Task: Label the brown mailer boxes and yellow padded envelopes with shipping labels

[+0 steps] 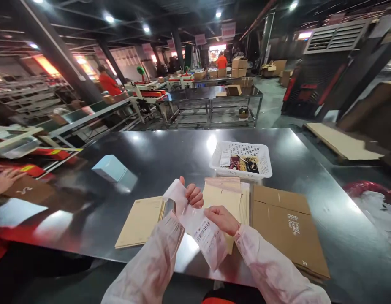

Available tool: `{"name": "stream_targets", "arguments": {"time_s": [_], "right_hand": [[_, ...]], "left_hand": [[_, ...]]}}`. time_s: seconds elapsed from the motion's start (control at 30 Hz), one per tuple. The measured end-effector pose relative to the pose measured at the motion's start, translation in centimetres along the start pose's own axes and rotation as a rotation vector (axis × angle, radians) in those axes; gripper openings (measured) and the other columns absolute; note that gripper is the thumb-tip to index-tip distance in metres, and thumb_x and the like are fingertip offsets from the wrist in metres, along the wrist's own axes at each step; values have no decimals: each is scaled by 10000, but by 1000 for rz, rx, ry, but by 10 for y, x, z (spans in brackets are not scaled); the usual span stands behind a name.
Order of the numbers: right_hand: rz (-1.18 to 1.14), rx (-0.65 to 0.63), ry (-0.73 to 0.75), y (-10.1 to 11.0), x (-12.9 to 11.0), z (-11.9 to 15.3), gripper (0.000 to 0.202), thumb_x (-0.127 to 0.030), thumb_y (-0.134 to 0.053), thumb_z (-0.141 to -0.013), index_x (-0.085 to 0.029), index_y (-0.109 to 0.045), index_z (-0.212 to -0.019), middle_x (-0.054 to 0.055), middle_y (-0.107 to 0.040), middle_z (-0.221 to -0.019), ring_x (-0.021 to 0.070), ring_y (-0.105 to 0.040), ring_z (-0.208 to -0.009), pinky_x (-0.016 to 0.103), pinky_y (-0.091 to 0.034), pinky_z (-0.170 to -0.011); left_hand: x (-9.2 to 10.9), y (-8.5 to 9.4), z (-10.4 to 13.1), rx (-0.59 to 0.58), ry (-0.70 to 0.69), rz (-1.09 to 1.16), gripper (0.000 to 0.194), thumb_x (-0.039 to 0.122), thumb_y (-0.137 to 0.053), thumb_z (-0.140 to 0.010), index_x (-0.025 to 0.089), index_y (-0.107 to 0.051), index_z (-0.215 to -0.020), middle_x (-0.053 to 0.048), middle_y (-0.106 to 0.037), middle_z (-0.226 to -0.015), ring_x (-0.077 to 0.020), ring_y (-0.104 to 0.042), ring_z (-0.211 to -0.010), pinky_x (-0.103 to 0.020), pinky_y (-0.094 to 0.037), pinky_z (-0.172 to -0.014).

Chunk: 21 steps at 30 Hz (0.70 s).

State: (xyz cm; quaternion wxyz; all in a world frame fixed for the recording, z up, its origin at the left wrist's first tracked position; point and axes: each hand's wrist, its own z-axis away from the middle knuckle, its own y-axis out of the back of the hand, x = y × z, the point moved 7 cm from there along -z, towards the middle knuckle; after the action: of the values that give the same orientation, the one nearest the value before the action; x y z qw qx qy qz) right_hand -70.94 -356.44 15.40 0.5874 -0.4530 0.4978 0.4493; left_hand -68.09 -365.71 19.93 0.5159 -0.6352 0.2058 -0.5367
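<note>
Over the near side of the table I hold a whitish, translucent plastic bag (210, 242) with barcodes and small print on it. My left hand (193, 196) is closed around its upper end, where a white flap (175, 190) folds over. The thumb and fingers of my right hand (222, 217) pinch the bag's upper right edge. The bag hangs tilted, its lower corner near the table's front edge. Behind my hands lies a stack of cream envelopes (225, 192), partly hidden. Another cream stack (140, 221) is left of my left hand.
Folded brown cartons (281, 228) lie on the right of the metal table (170, 147). A white perforated basket (265, 162) with cords and small items stands behind the envelopes. A pale blue box (109, 167) sits left. At far left, another person's hand (5, 181) touches brown cardboard (31, 190).
</note>
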Motion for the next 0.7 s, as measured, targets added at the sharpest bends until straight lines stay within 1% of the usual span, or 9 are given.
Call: {"name": "stream_targets", "arguments": {"time_s": [0.13, 0.3, 0.33, 0.4, 0.47, 0.53, 0.6, 0.63, 0.7], "right_hand": [[230, 180, -1, 16, -15, 25, 545, -630, -593, -748, -189, -414, -483, -49, -299, -504, 87, -273, -536, 263, -205, -513], [296, 755, 20, 95, -24, 74, 439, -546, -510, -788, -173, -599, -575, 11, -533, -557, 144, -461, -588, 269, -347, -558], [292, 850, 17, 113, -22, 87, 458, -561, -486, -800, -165, -639, -630, 31, -584, -605, 160, -497, -621, 277, -373, -582], [277, 1021, 18, 150, -17, 113, 513, -596, -443, -825, -155, -684, -720, 63, -650, -683, 190, -545, -675, 298, -414, -627], [265, 1127, 6, 181, -12, 137, 558, -621, -411, -846, -155, -705, -763, 90, -689, -728, 214, -579, -704, 323, -451, -661], [328, 1157, 7, 207, -16, 156, 571, -616, -390, -874, -154, -724, -845, 118, -720, -808, 234, -612, -753, 356, -485, -728], [539, 1088, 56, 228, -33, 170, 553, -614, -441, -874, -156, -723, -1003, 150, -727, -978, 259, -630, -894, 407, -480, -870], [672, 990, 95, 235, -44, 173, 553, -626, -504, -845, -164, -712, -1070, 159, -715, -1055, 271, -621, -963, 430, -459, -929], [850, 648, 130, 243, -55, 170, 548, -637, -645, -749, -187, -724, -1052, 141, -716, -1049, 273, -615, -967, 426, -454, -931]], "left_hand": [[-11, -3, 9, -6, -121, -9, 643, 584, -272, -1011, 224, -122, -499, 79, -81, -478, -31, -60, -378, -178, -85, -362], [-19, -8, 10, -34, -237, -179, 593, 611, -582, -872, 190, -347, -527, 75, -302, -485, -38, -121, -408, -168, -201, -363], [-34, -13, 8, -57, -177, -238, 517, 592, -658, -821, 187, -460, -568, 68, -383, -506, -31, -135, -397, -171, -176, -352], [-86, -24, 7, -134, 76, -456, 334, 458, -797, -711, 168, -641, -766, 46, -518, -572, -29, -209, -386, -179, -166, -356], [-146, -36, 12, -242, 288, -803, 346, 324, -821, -647, 148, -682, -910, 23, -587, -637, -64, -369, -453, -193, -296, -436], [-195, -44, 12, -310, 375, -1165, 250, 333, -727, -679, 147, -669, -836, 4, -603, -668, -124, -483, -590, -241, -394, -587], [-225, -51, 4, -301, 377, -1389, 189, 347, -615, -704, 159, -620, -705, -11, -596, -670, -167, -505, -663, -276, -387, -642], [-235, -55, -2, -291, 387, -1467, 174, 336, -570, -708, 169, -594, -664, -7, -580, -655, -171, -496, -662, -279, -367, -633], [-244, -62, -15, -305, 381, -1580, 146, 297, -533, -696, 188, -532, -599, 13, -528, -609, -157, -456, -634, -271, -317, -602]]}}
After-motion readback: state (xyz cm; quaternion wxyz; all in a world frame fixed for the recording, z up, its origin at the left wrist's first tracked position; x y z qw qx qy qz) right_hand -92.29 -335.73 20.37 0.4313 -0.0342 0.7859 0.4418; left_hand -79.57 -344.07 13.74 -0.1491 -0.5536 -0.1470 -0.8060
